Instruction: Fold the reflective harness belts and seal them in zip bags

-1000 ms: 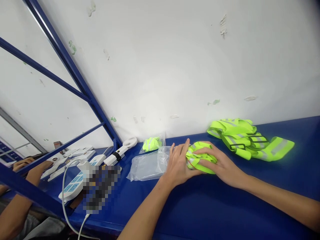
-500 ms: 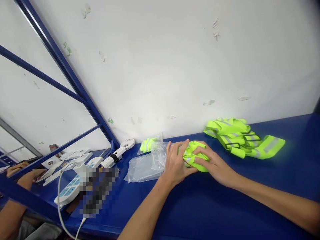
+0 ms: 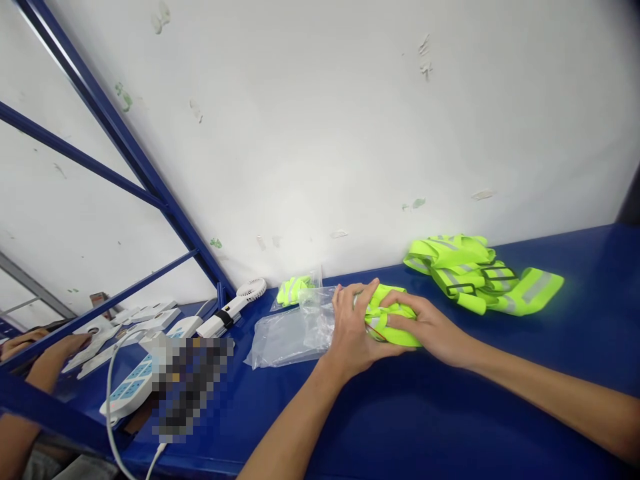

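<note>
A folded neon-yellow reflective vest (image 3: pixel 391 313) lies bundled on the blue table (image 3: pixel 450 413) between both my hands. My left hand (image 3: pixel 353 327) presses its left side, fingers curled over the top. My right hand (image 3: pixel 425 325) covers its right side with fingers wrapped on the fabric. A thin red band shows across the bundle. Just left of my left hand lies a stack of clear plastic bags (image 3: pixel 290 333).
More neon vests (image 3: pixel 475 273) lie loose at the back right by the white wall. A bagged vest (image 3: pixel 295 290), a white hand fan (image 3: pixel 235 303) and white power strips (image 3: pixel 140 373) sit to the left. Another person's hands (image 3: pixel 45 340) work beyond the blue frame.
Both hands stayed on the vest bundle, squeezing it tighter; my left fingers curled further over it. The camera shifted slightly right.
</note>
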`<state>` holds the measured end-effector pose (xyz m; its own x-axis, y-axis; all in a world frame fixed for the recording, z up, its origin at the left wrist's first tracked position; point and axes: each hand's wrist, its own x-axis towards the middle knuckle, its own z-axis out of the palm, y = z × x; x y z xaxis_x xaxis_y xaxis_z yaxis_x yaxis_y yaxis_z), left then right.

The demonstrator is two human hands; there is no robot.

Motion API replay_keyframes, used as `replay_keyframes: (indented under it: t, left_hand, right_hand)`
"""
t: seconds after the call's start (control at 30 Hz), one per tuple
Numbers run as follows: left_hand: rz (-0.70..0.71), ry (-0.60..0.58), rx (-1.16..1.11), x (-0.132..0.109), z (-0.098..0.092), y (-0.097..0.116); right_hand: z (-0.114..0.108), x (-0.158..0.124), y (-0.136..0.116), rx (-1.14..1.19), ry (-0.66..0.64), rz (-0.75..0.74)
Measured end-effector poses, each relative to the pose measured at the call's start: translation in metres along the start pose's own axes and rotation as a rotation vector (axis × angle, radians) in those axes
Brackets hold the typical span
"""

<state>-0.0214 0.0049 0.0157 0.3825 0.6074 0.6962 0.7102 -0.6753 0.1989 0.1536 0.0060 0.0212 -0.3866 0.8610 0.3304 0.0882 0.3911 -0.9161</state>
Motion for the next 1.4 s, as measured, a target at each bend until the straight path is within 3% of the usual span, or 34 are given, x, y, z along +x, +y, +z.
replay_keyframes:
  t: [0.17,0.33,0.5,0.8,1.03,1.4]
  left_hand:
    - [0.073,-0.153,0.082,0.004,-0.017,-0.005]
    - [0.035,-0.205,0.192,0.005,-0.022,-0.014]
    - [0.064,-0.197,0.17,0.003,-0.012,-0.011]
    - [0.087,-0.196,0.127,0.001,-0.008,-0.003]
    - [0.105,-0.202,0.123,0.004,-0.006,0.005]
    - [0.12,-0.2,0.118,0.001,0.005,0.004]
  right_hand:
    - [-0.006,0.001,0.003,-0.108,0.095,-0.067]
    - [-0.014,0.001,0.005,-0.08,0.145,-0.048]
    - [-0.011,0.0,0.0,-0.043,0.068,-0.032]
    - [-0.016,-0.005,-0.007,-0.236,-0.092,-0.111]
    - [-0.02,-0.008,-0.009,-0.355,-0.116,-0.205]
    - [-0.014,-0.01,-0.007,-0.47,-0.135,-0.187]
